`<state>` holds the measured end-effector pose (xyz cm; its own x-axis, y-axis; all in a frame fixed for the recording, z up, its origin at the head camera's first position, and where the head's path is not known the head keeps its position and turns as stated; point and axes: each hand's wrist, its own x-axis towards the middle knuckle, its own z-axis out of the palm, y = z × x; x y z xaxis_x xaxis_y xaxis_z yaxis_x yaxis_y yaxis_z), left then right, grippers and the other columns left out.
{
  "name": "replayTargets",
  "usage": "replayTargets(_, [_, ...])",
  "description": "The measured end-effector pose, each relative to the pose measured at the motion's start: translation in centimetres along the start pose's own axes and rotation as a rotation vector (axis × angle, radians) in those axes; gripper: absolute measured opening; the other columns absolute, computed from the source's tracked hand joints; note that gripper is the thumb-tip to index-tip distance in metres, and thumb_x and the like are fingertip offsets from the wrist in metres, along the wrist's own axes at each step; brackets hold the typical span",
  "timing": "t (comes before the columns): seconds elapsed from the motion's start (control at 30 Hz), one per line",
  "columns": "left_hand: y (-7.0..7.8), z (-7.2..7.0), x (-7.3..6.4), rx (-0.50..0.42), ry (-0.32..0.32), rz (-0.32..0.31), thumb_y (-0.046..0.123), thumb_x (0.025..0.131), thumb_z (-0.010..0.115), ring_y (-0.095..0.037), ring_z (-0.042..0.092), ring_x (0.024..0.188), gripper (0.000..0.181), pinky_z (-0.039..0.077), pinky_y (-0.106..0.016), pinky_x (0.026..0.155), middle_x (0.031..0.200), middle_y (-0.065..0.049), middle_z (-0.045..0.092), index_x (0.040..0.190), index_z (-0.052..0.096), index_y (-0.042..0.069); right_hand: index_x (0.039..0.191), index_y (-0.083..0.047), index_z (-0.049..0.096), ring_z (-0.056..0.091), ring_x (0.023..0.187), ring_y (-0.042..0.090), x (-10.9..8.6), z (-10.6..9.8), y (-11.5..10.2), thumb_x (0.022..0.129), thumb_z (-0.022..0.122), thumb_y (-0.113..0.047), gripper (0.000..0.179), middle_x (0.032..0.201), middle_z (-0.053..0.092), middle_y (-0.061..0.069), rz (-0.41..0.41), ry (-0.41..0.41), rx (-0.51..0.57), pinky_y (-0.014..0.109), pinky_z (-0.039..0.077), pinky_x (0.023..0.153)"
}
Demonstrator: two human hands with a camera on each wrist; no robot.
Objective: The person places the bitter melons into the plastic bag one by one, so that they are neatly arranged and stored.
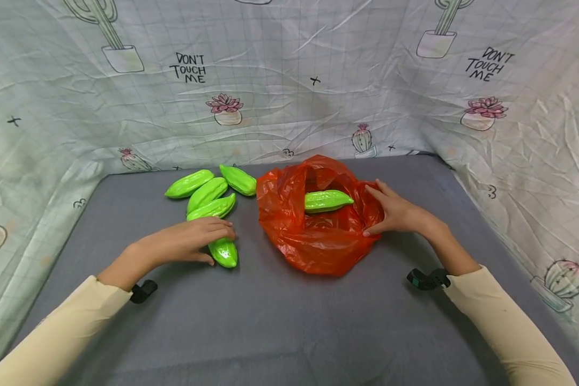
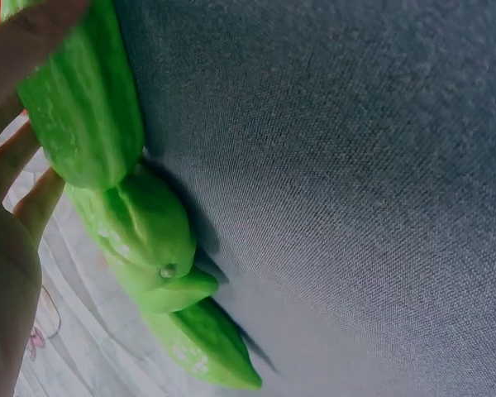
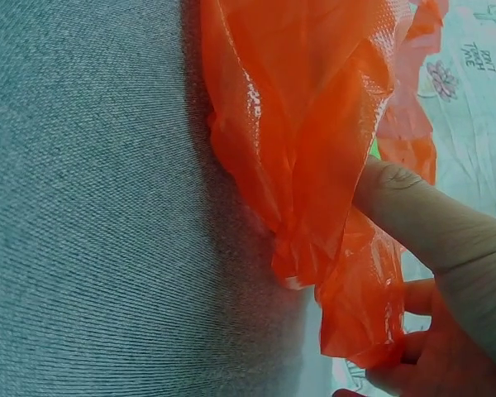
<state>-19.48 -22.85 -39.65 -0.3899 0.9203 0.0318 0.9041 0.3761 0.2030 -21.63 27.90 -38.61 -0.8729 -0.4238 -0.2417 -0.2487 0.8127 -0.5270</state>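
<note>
My left hand (image 1: 190,240) lies over a glossy green ridged gourd (image 1: 224,254), thumb on the near side and fingers across the other. In the left wrist view that gourd (image 2: 91,107) passes between thumb and fingers, its end close to the other gourds. A red plastic bag (image 1: 325,252) lies with its mouth spread, and one green gourd (image 1: 329,200) shows inside. At the bag's right side, my right hand (image 1: 402,212) holds the rim. The right wrist view has the thumb (image 3: 405,194) at the bag's edge and the fingers behind crumpled red plastic (image 3: 364,306).
Several more green gourds (image 1: 188,184) lie grouped at the back left, one (image 1: 238,180) reaching the bag's left edge. Grey cloth (image 1: 289,321) covers the table. A printed cactus curtain (image 1: 289,107) hangs behind and along both sides.
</note>
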Motion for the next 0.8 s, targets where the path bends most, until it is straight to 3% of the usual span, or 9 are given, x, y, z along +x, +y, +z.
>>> replayTargets(0.13, [-0.2,0.0,-0.1,0.051,0.036,0.052,0.009,0.073,0.091,-0.030,0.059,0.122,0.060,0.050,-0.048,0.101,0.128,-0.007,0.065,0.127,0.065,0.006,0.161,0.003,0.015,0.003,0.151,0.052,0.0,0.1,0.1,0.079,0.088,-0.039,0.118,0.165,-0.003,0.032,0.003,-0.006,-0.002,0.067,0.018,0.117])
replayTargets(0.27, [-0.2,-0.1,-0.1,0.078,0.053,0.049,0.017,0.075,0.091,-0.026,0.060,0.119,0.059,0.052,-0.045,0.098,0.125,-0.005,0.066,0.127,0.065,0.008,0.161,0.001,0.015,0.006,0.151,0.051,0.0,0.1,0.2,0.079,0.088,-0.040,0.117,0.165,-0.002,0.031,0.004,-0.002,-0.008,0.066,0.020,0.117])
replayTargets(0.53, [0.5,-0.7,0.4,-0.019,0.069,-0.026,0.029,0.083,0.086,-0.020,0.060,0.119,0.055,0.052,-0.042,0.097,0.126,0.000,0.065,0.131,0.064,0.014,0.161,0.001,0.016,0.010,0.150,0.053,0.0,0.0,0.0,0.080,0.087,-0.040,0.116,0.165,0.001,0.032,0.006,-0.002,-0.015,0.067,0.020,0.117])
replayTargets(0.8, [1.5,-1.2,1.1,-0.028,0.113,0.000,0.032,0.083,0.085,-0.018,0.062,0.117,0.053,0.054,-0.040,0.095,0.124,0.000,0.067,0.129,0.065,0.013,0.159,0.006,0.019,0.013,0.149,0.054,-0.1,0.0,0.2,0.082,0.086,-0.039,0.112,0.164,0.006,0.034,-0.019,-0.010,-0.017,0.066,0.020,0.117])
